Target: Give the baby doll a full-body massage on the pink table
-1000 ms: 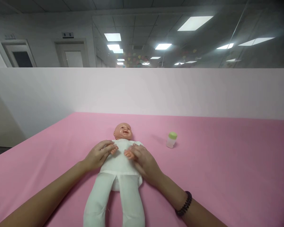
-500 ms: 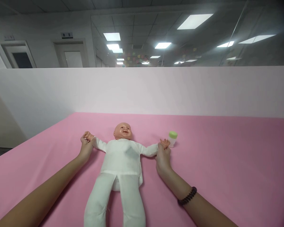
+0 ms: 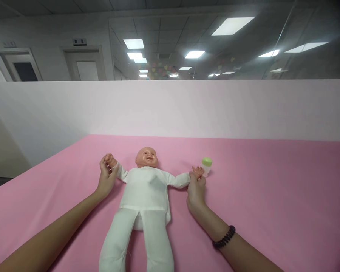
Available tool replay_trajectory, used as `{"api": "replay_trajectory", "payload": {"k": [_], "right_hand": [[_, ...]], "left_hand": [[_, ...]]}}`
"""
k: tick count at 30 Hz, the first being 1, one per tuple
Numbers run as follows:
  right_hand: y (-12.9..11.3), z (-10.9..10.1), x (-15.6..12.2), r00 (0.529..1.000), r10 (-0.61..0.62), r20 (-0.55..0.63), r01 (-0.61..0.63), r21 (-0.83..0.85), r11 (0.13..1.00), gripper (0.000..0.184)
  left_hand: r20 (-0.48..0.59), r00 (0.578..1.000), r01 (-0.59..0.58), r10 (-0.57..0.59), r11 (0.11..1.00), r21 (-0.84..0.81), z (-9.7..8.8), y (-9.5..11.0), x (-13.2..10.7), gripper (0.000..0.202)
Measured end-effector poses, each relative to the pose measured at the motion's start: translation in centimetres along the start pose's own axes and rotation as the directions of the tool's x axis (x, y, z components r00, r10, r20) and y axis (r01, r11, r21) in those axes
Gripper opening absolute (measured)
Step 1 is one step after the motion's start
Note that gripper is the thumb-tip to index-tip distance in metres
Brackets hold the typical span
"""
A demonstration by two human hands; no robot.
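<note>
Doll (image 3: 147, 194) laid face up on the pink surface (image 3: 260, 200), toward 7 o'clock in view, arms spread.
Measured from its chest: left grip (image 3: 105, 182) closed around one wrist at 10 o'clock, right grip (image 3: 197, 193) closed around the other near 3, likely to hold both arms outstretched; green-lidded container (image 3: 206, 162) just beyond the right grip.

A: Rm layout, pls?
B: Low white wall (image 3: 215, 109) is the ref. pt. Pink surface (image 3: 272, 204) in front of it, far edge meeting it.
A: Above it?
B: Grey tiled ceiling (image 3: 174, 28) w/ bright rect. panels (image 3: 232, 26); can't tell if seen thru glass or reflected.
A: Doors?
B: Beyond wall's left part, tops only: dark-paned door (image 3: 26, 71), then pale-paned door (image 3: 87, 71) w/ sm. sign (image 3: 79, 42) over it.
A: Floor?
B: Dark strip (image 3: 0, 182), below wall's left end.
</note>
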State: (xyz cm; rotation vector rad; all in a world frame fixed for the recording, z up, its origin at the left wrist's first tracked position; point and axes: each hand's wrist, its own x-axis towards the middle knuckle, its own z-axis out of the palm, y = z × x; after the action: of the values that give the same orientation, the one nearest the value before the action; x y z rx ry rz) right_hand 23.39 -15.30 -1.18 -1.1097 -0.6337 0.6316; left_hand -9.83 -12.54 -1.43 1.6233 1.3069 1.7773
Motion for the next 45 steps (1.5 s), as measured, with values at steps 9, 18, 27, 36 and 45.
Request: {"api": "replay_trajectory", "payload": {"k": [9, 18, 27, 36, 45], "right_hand": [[-2.7, 0.3, -4.5, 0.625, -0.544, 0.559, 0.617, 0.071, 0.783, 0.045], [-3.1, 0.2, -5.0, 0.026, -0.464, 0.885, 0.887, 0.194, 0.419, 0.041], [-2.2, 0.1, -4.9, 0.220, -0.493, 0.841, 0.814, 0.120, 0.568, 0.041], [-3.1, 0.8, -2.7, 0.893, -0.270, 0.361, 0.270, 0.052, 0.962, 0.061], [-1.9, 0.5, -0.1, 0.958, 0.288, -0.015, -0.286, 0.081, 0.955, 0.051]], "left_hand": [[0.530, 0.622, -0.766, 0.576, 0.589, 0.257, 0.7, 2.7, -2.4, 0.047], [0.622, 0.311, -0.950, 0.718, 0.245, 0.192, 0.5, 4.9, -1.7, 0.044], [0.582, 0.413, -0.908, 0.701, 0.363, 0.208, 0.4, 3.5, -1.7, 0.048], [0.068, 0.980, -0.181, 0.187, 0.980, -0.078, 0.5, 1.9, -1.0, 0.062], [-0.075, 0.776, 0.501, -0.626, 0.685, -0.528, -0.8, 0.0, 2.0, 0.032]]}}
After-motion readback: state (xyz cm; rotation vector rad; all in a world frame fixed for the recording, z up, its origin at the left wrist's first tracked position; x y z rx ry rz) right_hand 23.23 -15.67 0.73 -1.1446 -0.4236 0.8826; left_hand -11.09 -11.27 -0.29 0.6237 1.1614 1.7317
